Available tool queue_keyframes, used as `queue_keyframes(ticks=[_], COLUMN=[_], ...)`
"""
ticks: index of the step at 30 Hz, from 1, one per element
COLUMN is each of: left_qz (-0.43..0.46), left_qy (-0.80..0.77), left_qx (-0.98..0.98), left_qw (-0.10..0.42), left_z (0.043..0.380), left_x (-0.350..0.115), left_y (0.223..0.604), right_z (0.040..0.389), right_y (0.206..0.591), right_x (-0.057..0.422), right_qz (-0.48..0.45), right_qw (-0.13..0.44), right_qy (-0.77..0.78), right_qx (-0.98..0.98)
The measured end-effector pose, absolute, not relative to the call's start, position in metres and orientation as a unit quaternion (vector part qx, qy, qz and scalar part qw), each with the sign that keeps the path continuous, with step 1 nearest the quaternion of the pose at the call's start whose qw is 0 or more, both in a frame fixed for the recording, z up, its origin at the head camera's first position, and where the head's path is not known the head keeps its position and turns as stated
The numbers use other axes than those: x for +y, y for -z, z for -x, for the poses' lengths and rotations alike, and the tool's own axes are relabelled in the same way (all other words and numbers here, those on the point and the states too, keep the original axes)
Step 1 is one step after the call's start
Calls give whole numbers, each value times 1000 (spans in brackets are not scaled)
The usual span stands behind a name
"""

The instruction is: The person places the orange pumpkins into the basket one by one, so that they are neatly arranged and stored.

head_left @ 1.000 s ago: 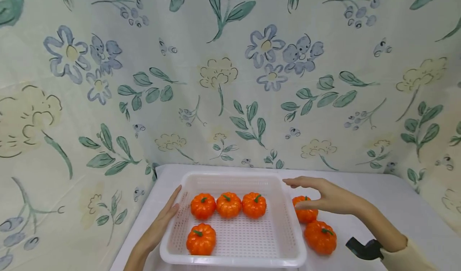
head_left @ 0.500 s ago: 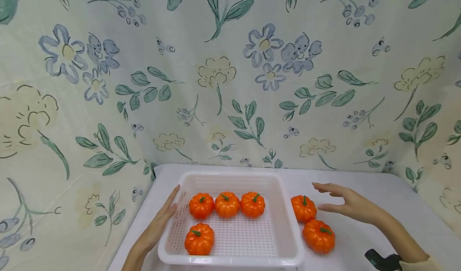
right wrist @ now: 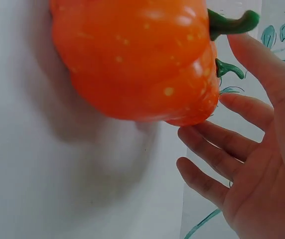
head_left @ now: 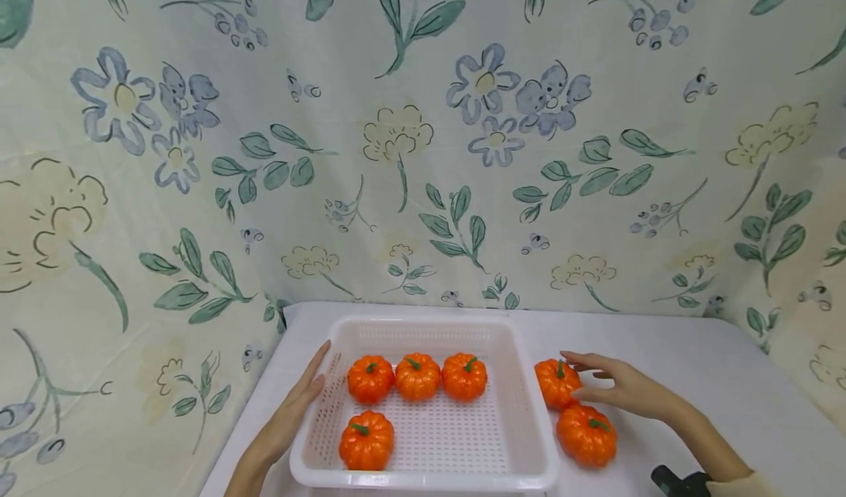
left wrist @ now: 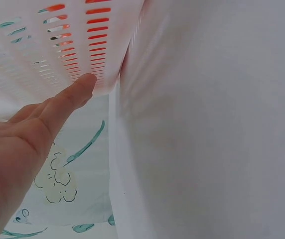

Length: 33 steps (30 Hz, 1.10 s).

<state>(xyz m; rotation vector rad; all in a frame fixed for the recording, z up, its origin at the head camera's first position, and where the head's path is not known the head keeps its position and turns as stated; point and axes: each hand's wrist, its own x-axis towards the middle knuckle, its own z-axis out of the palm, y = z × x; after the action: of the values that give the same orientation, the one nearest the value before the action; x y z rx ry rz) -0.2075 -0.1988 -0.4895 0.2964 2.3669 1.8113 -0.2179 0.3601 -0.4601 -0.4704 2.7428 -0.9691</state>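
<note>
A white perforated plastic basket [head_left: 463,479] holds several small orange pumpkins: a row of three with the middle one [head_left: 418,376] at the back, and one [head_left: 366,440] at the front left. My left hand [head_left: 286,413] rests with straight fingers along the basket's left wall; in the left wrist view its fingertips [left wrist: 86,84] lie against the slots. Outside the basket on the right are two more pumpkins, a far one [head_left: 557,384] and a near one [head_left: 586,436]. My right hand [head_left: 621,387] is at the far pumpkin's right side, thumb and fingers spread, fingertips right at its surface.
A white cloth covers the table [head_left: 667,357]. A floral curtain [head_left: 410,189] stands behind and along both sides. A dark strap piece [head_left: 681,482] sits at my right wrist.
My right hand moved right, away from the basket's rim, then came back left and down to the far pumpkin. The left hand stayed against the basket.
</note>
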Motion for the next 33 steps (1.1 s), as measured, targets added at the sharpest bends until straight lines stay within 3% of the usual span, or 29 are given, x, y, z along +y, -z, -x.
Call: queue_keyframes(ticks=[16, 33], left_qz=[-102, -94], left_qy=[-605, -600], left_qx=[787, 791], left_qw=[71, 71], left_z=[206, 207], left_x=[-197, -198], left_y=[488, 489], right_z=[226, 226], right_y=[477, 476], right_x=[353, 352], right_qz=[161, 152], right_qw=[96, 38], right_qy=[338, 316], right_qx=[922, 936])
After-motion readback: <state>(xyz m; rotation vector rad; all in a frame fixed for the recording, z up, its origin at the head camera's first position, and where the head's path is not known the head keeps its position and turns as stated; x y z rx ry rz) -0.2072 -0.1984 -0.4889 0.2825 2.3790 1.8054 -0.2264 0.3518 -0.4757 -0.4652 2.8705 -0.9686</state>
